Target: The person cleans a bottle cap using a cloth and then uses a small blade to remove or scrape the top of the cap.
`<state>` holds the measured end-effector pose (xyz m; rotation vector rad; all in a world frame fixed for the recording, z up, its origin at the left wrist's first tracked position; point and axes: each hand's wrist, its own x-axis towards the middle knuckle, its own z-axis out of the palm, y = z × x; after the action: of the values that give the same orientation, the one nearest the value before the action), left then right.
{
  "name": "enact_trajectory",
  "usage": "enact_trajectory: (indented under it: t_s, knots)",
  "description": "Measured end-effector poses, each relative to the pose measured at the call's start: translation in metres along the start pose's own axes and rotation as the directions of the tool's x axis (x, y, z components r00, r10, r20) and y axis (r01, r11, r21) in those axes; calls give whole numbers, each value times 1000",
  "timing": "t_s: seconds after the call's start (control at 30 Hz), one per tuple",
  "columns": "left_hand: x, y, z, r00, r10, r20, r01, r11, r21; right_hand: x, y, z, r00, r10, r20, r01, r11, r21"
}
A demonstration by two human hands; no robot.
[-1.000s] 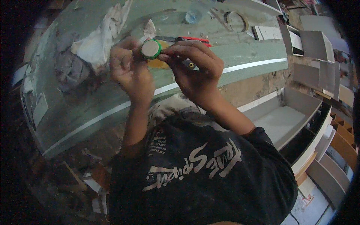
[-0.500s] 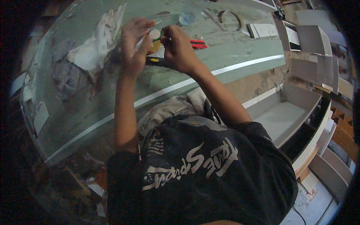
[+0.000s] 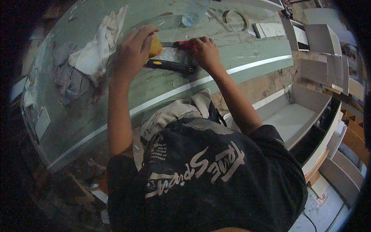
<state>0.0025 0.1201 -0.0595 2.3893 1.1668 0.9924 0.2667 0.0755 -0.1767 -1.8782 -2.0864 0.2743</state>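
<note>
My left hand (image 3: 132,50) curls round a rounded yellow object (image 3: 155,47), whose far side shows past the fingers; its kind is unclear. My right hand (image 3: 206,53) has its fingers closed on a slim red-and-black tool (image 3: 185,45) lying low over the table. A narrow dark strip points from that tool toward the yellow object. Just nearer to me lies a black-handled tool (image 3: 172,66) with a yellow oval mark, its left end close under my left hand.
The green worktable (image 3: 154,91) carries a white strip (image 3: 170,94) along its near side. A white cloth (image 3: 94,54) and grey cloth (image 3: 71,79) lie left. Farther back are a clear round item (image 3: 190,19), a tape roll (image 3: 247,22) and white pieces (image 3: 271,30). Grey open boxes (image 3: 286,116) stand right.
The white, green-rimmed disc that was between my hands no longer shows. My right hand has moved right and down onto the red-and-black tool. My left hand has shifted slightly left.
</note>
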Motion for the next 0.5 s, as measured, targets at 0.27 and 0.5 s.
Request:
enact_trajectory:
  t_s: [0.27, 0.5]
  knots:
    - [9, 1, 8, 997, 1, -73, 0, 1000, 11, 10, 5, 10, 995, -77, -58, 83, 991, 107]
    - [-8, 3, 23, 980, -152, -128, 118, 965, -236, 18, 4, 13, 996, -63, 69, 65, 997, -31]
